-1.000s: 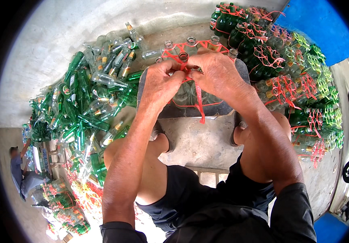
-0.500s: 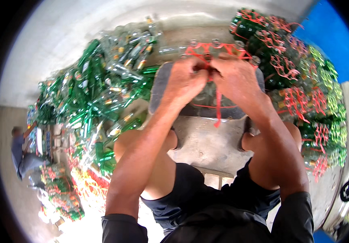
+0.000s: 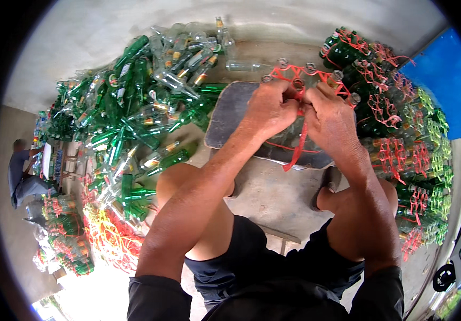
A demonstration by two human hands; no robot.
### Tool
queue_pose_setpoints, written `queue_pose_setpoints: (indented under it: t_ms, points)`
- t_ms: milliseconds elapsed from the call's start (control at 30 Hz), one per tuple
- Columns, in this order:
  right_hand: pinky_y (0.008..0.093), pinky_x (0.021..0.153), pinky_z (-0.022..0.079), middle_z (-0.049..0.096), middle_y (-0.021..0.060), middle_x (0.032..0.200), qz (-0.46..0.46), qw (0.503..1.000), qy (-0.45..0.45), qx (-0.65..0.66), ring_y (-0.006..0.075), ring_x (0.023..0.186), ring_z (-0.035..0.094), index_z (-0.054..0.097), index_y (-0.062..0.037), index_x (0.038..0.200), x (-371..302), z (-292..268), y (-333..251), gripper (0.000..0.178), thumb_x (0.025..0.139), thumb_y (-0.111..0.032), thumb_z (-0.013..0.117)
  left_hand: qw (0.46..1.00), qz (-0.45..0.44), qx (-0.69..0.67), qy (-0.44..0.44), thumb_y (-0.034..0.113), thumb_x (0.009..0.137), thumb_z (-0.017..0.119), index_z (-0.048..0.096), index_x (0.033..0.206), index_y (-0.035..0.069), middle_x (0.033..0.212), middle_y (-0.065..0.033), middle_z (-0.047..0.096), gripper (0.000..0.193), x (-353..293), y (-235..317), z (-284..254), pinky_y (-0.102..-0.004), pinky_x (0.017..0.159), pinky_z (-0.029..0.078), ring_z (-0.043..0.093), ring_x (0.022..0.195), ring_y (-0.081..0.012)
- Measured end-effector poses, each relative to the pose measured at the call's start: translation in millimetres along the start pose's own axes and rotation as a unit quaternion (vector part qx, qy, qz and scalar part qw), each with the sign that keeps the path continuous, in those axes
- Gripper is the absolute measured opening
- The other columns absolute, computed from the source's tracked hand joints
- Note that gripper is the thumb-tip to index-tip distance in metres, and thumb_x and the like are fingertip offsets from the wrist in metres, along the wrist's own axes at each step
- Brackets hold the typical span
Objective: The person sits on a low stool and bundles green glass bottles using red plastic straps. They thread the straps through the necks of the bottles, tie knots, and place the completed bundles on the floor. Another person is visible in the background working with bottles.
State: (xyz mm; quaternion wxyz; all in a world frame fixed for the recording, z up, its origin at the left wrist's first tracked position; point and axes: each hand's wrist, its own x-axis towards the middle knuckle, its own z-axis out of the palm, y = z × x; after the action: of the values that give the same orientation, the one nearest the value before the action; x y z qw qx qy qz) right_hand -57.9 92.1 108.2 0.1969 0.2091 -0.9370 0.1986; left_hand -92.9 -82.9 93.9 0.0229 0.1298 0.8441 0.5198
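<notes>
A cluster of clear glass bottles [image 3: 310, 68] stands upright on a dark, round-cornered board [image 3: 230, 120] between my knees. Red plastic strap [image 3: 301, 147] is laced around the bottle necks, and one loose end dangles over the board's near edge. My left hand [image 3: 274, 109] is closed at the near side of the necks, thumb and fingers pinching the strap. Right beside it my right hand [image 3: 331, 113] is also closed, with its fingertips on the same strap. The pinched spot itself is mostly hidden by my fingers.
Loose green and clear bottles [image 3: 134, 101] form a big pile on the left. Strapped bottle bundles [image 3: 385, 115] line the right side. Tangled red and yellow straps [image 3: 110, 235] lie at lower left. A person [image 3: 23, 174] works at far left. One clear bottle [image 3: 246, 66] lies behind the board.
The whole view has tilted, so the board, bottles and my hands appear farther right. Both hands stay closed at the strap by the bottle necks, with small finger shifts.
</notes>
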Motion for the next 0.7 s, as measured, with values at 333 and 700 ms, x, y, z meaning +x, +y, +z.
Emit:
queue_pose_setpoints:
  t_ms: [333,700]
  points:
    - [0.0477,0.066,0.050,0.056,0.0148,0.091,-0.005,0.990,-0.008,0.142,0.0389,0.083,0.064,0.055,-0.0049,0.096,-22,-11,-5,0.019,0.085,0.007,0.066,0.998,0.024,0.001,-0.065,0.011,0.092,0.069,0.074,0.103,0.000,0.093,-0.0105,0.076,0.017,2,-8,-2,-0.0350,0.075,0.054,0.066,0.082,-0.0156]
    - [0.0430,0.064,0.050,0.055,0.0141,0.087,-0.002,0.980,-0.010,0.197,0.0358,0.075,0.061,0.057,-0.0039,0.097,-55,-21,-22,0.016,0.087,0.008,0.064,0.995,0.020,-0.012,-0.096,0.012,0.094,0.071,0.076,0.101,0.001,0.089,-0.0056,0.073,0.015,-1,-5,-5,-0.0331,0.075,0.054,0.062,0.080,-0.0113]
